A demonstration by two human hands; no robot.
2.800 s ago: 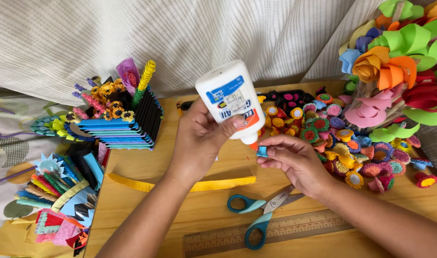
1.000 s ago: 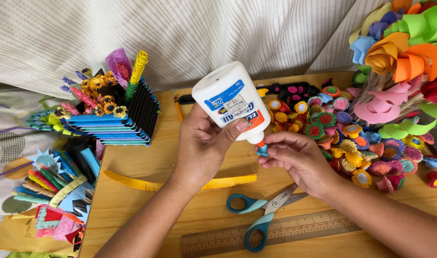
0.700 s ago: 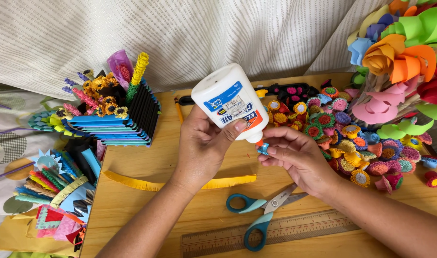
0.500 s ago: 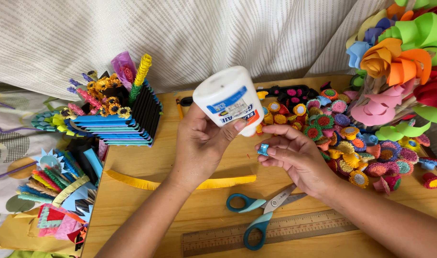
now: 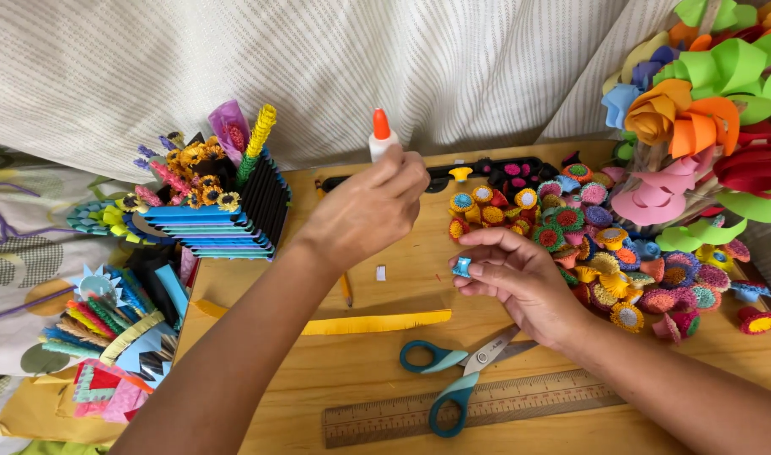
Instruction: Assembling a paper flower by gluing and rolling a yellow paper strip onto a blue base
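Striped pale cloth hangs behind your wooden board (image 5: 360, 396), and the board is crowded on every side. Biggest of all, at the far right, stands the bunch of large paper flowers (image 5: 706, 109) in orange, green, pink and red. Below it spreads the heap of small rolled paper flowers (image 5: 604, 244), lying just beyond your right hand (image 5: 520, 282) and touching its far side. On the left sits the blue and black paper holder (image 5: 225, 215), stuffed with tiny sunflowers and paper stalks. Near you lie the ruler (image 5: 478, 409) and, overlapping it, the teal scissors (image 5: 461, 375), right under your right wrist. A fringed yellow paper strip (image 5: 377, 322) runs between your two forearms. Your left hand (image 5: 364, 211) is wrapped tight around the glue bottle (image 5: 380, 139), upright, orange tip up, just short of the black tray (image 5: 486, 168). Your right fingers pinch shut on the small blue paper roll (image 5: 461, 267), held above the board between scissors and heap.
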